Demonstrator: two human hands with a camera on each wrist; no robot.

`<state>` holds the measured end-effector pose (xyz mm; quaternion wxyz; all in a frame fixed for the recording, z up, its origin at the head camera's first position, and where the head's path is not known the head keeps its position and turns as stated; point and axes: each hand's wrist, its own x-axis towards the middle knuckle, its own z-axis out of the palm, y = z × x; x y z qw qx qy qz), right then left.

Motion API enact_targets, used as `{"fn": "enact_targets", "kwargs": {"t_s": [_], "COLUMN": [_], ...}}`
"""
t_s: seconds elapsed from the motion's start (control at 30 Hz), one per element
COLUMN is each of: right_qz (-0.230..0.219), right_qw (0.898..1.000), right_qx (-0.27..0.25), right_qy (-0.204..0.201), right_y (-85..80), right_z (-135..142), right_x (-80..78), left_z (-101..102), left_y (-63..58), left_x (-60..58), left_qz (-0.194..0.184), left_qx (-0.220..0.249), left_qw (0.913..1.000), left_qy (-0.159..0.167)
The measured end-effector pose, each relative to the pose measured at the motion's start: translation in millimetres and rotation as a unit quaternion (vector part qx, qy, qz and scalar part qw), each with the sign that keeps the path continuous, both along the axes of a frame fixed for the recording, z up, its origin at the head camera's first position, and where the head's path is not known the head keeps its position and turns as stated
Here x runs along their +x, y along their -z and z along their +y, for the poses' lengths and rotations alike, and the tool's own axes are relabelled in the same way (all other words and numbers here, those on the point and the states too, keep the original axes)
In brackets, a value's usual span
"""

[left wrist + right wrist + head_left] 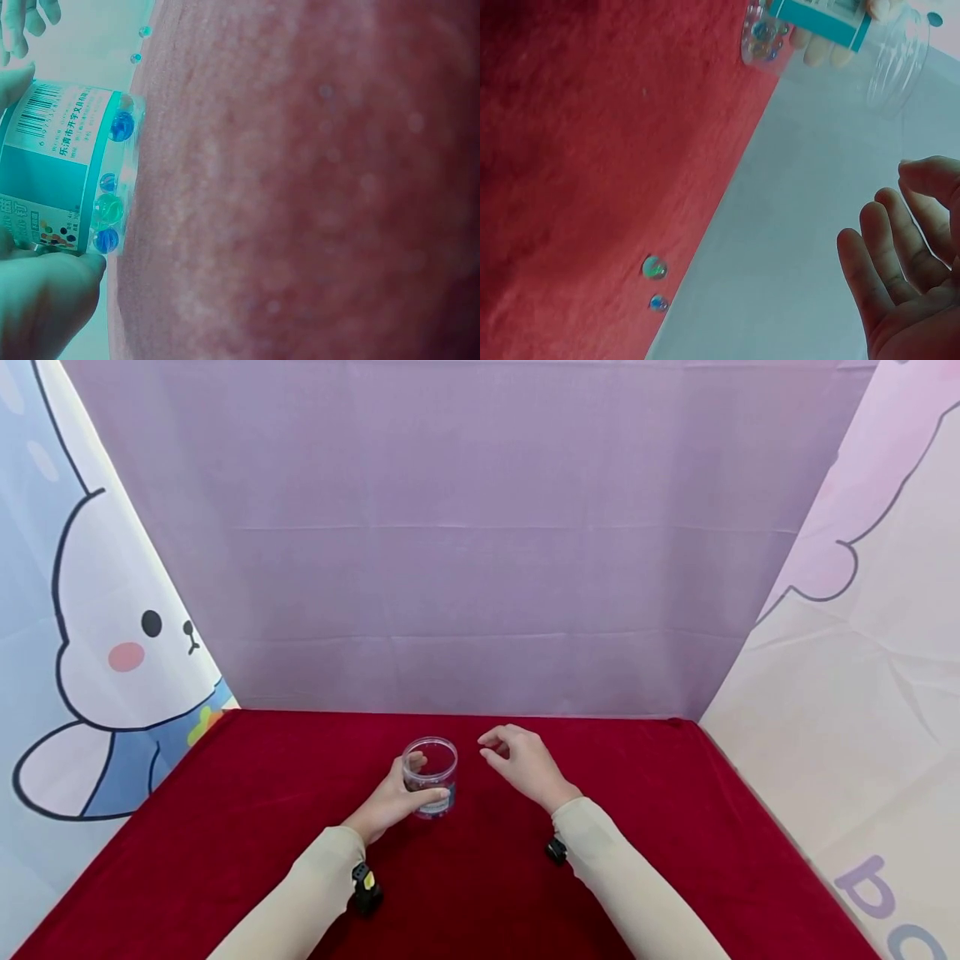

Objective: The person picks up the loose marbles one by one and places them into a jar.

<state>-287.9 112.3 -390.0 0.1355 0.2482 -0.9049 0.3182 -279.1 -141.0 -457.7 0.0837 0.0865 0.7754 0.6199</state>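
My left hand [390, 806] grips a clear plastic jar [437, 806], thumb and fingers around its sides. The jar stands upright, its top uncovered. In the left wrist view a teal and white label [52, 161] wraps it, and several blue and green glass marbles [109, 208] lie in its bottom. Whether the jar touches the cloth, I cannot tell. To its right, my right hand [528, 766] hovers with loosely bent fingers and nothing between them. Below that hand, the right wrist view shows a green marble [654, 268] and a blue marble [658, 303] loose on the cloth.
Red cloth [510, 877] covers the table. A purple fabric wall [480, 543] rises at the back edge. Printed panels flank both sides, with a cartoon rabbit [127, 585] on the left one. Both wrists wear small black devices.
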Motion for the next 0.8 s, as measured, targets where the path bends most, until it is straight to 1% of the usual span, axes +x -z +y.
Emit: {"fn": "enact_targets", "kwargs": {"t_s": [0.13, 0.3, 0.43, 0.53, 0.67, 0.8], "right_qz": [0.002, -0.018, -0.044, -0.060, -0.066, -0.094], "right_qw": [1.000, 0.999, 0.998, 0.997, 0.996, 0.993], "right_qx": [-0.007, -0.014, -0.022, -0.017, 0.002, 0.016], "right_qy": [0.004, 0.027, 0.041, 0.047, 0.056, 0.067], "right_y": [-0.1, -0.6, 1.8, 5.9, 12.6, 20.2], "right_z": [10, 22, 32, 38, 43, 47], "right_x": [-2.9, -7.0, -10.4, -13.3, -16.8, -19.6], "left_z": [0, 0, -1, -1, -2, -1], "left_y": [0.1, 0.8, 1.3, 1.5, 1.5, 1.3], "left_x": [0.2, 0.1, -0.2, -0.1, 0.4, 0.6], "left_qz": [0.002, 0.004, 0.006, 0.006, 0.006, 0.006], "left_qx": [0.003, 0.004, 0.005, 0.005, 0.005, 0.004], "left_qw": [1.0000, 1.0000, 1.0000, 0.9999, 1.0000, 1.0000], "left_qy": [0.002, 0.005, 0.006, 0.007, 0.006, 0.007]}}
